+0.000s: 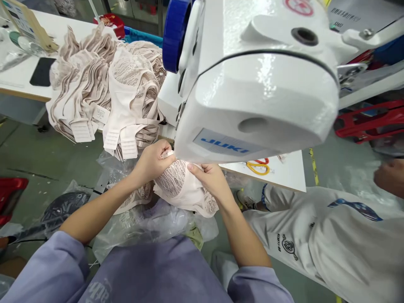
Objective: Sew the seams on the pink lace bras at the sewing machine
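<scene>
A pale beige lace bra (176,181) is stretched between my two hands, just below the head of a white sewing machine (252,101). My left hand (155,159) is closed on its upper edge, thumb pressed against the fingers. Thumb and fingers of my right hand (210,179) pinch the same bra by its right side. The bra's lower part hangs over clear plastic near my lap. The machine head hides the needle area. Left of the machine lies a big pile of similar bras (91,84), with straps and hook tabs drooping over the table edge.
Orange-handled scissors (258,167) lie on the table right of the machine. A black phone (42,71) rests at the left. Beside me on the right are a person's light trousers (293,227) and a blurred hand. Clear plastic bags (148,227) spread below the bra.
</scene>
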`<state>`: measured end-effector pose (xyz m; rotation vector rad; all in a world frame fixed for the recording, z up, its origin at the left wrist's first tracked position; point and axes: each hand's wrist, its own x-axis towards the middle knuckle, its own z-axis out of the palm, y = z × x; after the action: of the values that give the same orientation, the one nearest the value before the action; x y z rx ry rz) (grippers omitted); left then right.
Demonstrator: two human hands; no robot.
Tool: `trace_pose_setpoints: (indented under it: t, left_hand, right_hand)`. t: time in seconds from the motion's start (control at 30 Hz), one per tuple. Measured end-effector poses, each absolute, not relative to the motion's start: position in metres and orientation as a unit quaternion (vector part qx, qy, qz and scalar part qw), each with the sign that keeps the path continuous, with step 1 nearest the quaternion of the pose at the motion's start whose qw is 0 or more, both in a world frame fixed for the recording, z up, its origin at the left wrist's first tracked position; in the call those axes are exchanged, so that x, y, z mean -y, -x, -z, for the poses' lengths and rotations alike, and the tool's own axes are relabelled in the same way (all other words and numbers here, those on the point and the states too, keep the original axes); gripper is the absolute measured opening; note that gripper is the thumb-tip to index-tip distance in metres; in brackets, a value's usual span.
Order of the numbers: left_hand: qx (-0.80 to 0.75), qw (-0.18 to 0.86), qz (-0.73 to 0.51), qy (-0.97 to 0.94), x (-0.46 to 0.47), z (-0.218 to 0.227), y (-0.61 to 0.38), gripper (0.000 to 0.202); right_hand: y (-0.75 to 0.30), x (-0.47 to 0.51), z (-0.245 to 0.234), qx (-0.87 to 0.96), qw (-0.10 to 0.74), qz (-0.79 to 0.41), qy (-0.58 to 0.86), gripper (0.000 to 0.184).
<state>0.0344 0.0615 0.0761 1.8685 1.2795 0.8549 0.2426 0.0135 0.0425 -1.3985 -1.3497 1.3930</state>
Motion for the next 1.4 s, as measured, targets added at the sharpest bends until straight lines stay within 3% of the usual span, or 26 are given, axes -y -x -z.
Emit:
trace_pose_setpoints:
  t: [0.1, 0.53, 0.77, 1.0, 1.17, 1.27, 1.4]
  left_hand:
    - [-0.494, 0.343, -0.337, -0.724, -0.065, -0.073, -0.034, 0.016]
    - [-0.483, 0.326, -0.332, -0.742, -0.07, -0.071, -0.032, 0.013]
    - [-0.545, 0.342, -0.285, -0.71, -0.067, -0.07, -0.02, 0.016]
    - [-0.527, 0.366, -0.386, -0.662, -0.017, -0.003, 0.0, 0.062]
    - [-0.444, 0.368, -0.327, -0.748, 0.032, 0.045, 0.003, 0.101]
    - [-0.47, 0.33, -0.263, -0.775, 0.044, 0.063, -0.005, 0.103]
    - [-0.52, 0.314, -0.217, -0.764, 0.042, 0.082, -0.013, 0.082]
  right_hand:
    - [-0.243, -0.018, -0.043, 0.536, 0.401, -0.533, 0.517, 0.03]
    - [-0.244, -0.021, -0.037, 0.529, 0.416, -0.531, 0.515, 0.026]
    - [-0.244, -0.016, -0.031, 0.514, 0.39, -0.504, 0.574, 0.041]
    - [-0.251, -0.007, -0.028, 0.492, 0.413, -0.514, 0.568, 0.048]
    - [-0.257, 0.001, -0.024, 0.483, 0.417, -0.516, 0.571, 0.047]
    - [-0.26, 0.007, -0.023, 0.478, 0.422, -0.514, 0.575, 0.046]
    - [-0.26, 0.014, -0.024, 0.479, 0.433, -0.506, 0.572, 0.043]
